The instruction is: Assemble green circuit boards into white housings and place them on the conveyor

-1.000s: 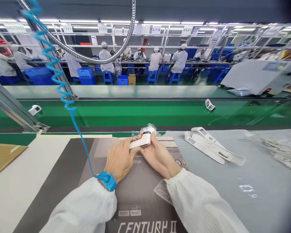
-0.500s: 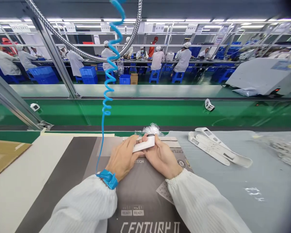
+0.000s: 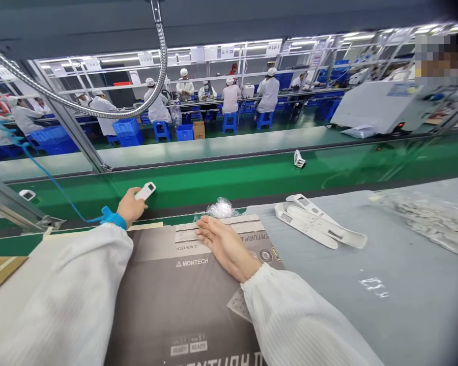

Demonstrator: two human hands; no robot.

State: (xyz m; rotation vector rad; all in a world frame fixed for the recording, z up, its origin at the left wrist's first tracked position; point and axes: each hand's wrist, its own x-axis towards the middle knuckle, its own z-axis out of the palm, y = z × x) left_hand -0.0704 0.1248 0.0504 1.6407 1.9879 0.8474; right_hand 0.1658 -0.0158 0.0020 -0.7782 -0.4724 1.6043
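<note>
My left hand (image 3: 131, 206), with a blue strap at the wrist, grips a white plastic device (image 3: 145, 191) with a dark window by its lower end, over the near edge of the green belt (image 3: 198, 178). Above the dark printed cardboard (image 3: 156, 290), my right hand (image 3: 226, 245) holds nothing, its fingers extended and pointing up-left. Crumpled clear plastic (image 3: 220, 208) lies just beyond those fingertips. White plastic shells (image 3: 309, 226) rest on the grey mat to the right.
A metal post (image 3: 70, 119) stands at left, with a blue cord (image 3: 57, 185) running to my wrist strap. Small white parts (image 3: 299, 159) sit on the belt. A bag of small pieces (image 3: 427, 218) lies right. People sit at benches beyond.
My left hand has moved left and forward to the belt with the white device. My right hand has let go of it and stays over the cardboard. The view has shifted and tilted.
</note>
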